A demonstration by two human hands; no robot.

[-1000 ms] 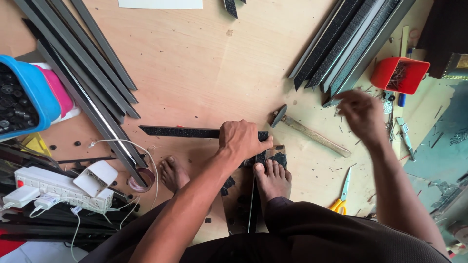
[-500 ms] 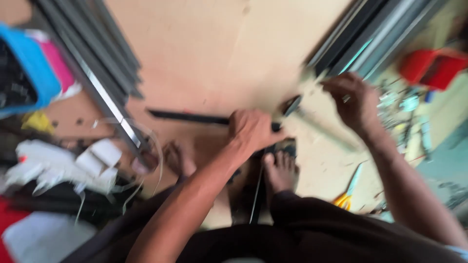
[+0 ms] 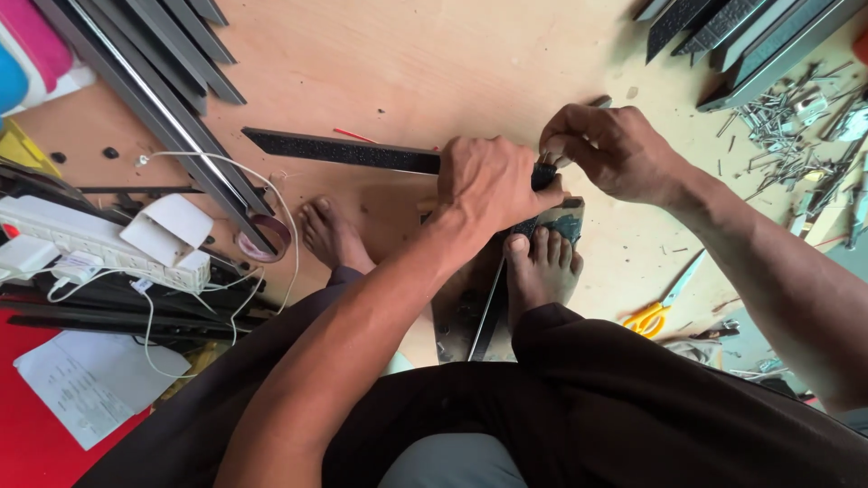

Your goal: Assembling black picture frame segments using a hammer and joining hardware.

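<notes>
A long black strip [image 3: 339, 150] lies across the plywood floor. My left hand [image 3: 488, 185] grips its right end, pressing it down. My right hand [image 3: 610, 149] is closed just beside it at the strip's end, fingertips pinched on something small that I cannot make out. Beneath both hands a second black strip [image 3: 488, 312] runs toward me, with my right foot [image 3: 541, 271] planted on a dark block at the joint. My left foot [image 3: 330, 235] rests to the left.
Bundles of dark metal profiles lie at upper left [image 3: 154, 90] and upper right [image 3: 741, 36]. A heap of nails and screws [image 3: 796, 126] is at right. Yellow-handled scissors [image 3: 665, 303] lie near my right foot. A white power strip [image 3: 90, 239] with cables and papers [image 3: 81, 384] sits at left.
My right hand came in from the upper right to the strip's end beside my left hand. The view moved in closer; the hammer seen earlier is now hidden.
</notes>
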